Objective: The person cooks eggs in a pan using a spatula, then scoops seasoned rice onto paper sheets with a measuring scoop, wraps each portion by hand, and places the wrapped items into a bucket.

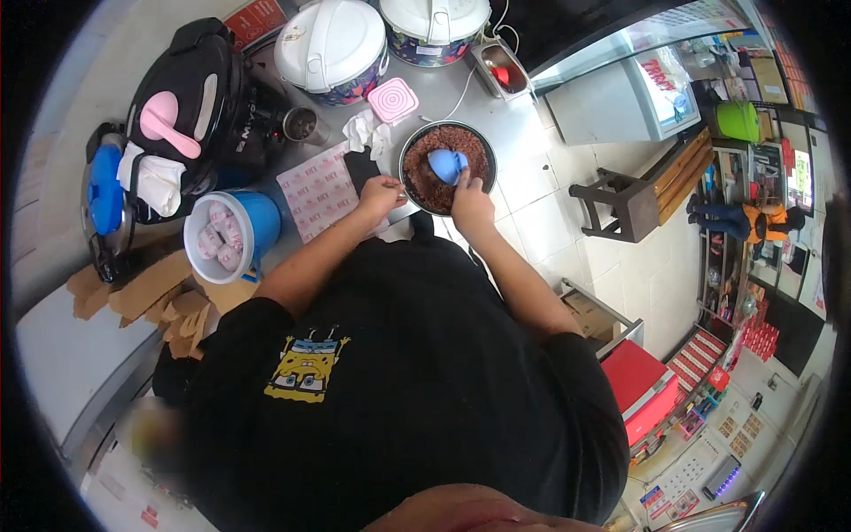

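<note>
A round dark-rimmed pot [490,182] full of reddish-brown rice [452,139] stands at the counter's edge. My right hand [472,208] grips a blue cup-like scoop [443,164] that rests on the rice. At the pot's left rim is my left hand [381,197], its fingers closed together at the edge; whether they pinch the rim or something small is unclear. Beside that hand lies a black cloth or mitt [360,166], on top of printed wrapping paper [317,191]. Crumpled white tissue [362,133] and a pink lattice mat [393,100] are just beyond.
A blue bucket [260,222] holding several wrapped packs [229,232] stands at the left, near a black cooker [182,97] with a pink paddle [162,124]. White-lidded pots [328,44] line the back. A metal tray [503,73] is back right. One person [762,222] stands far right.
</note>
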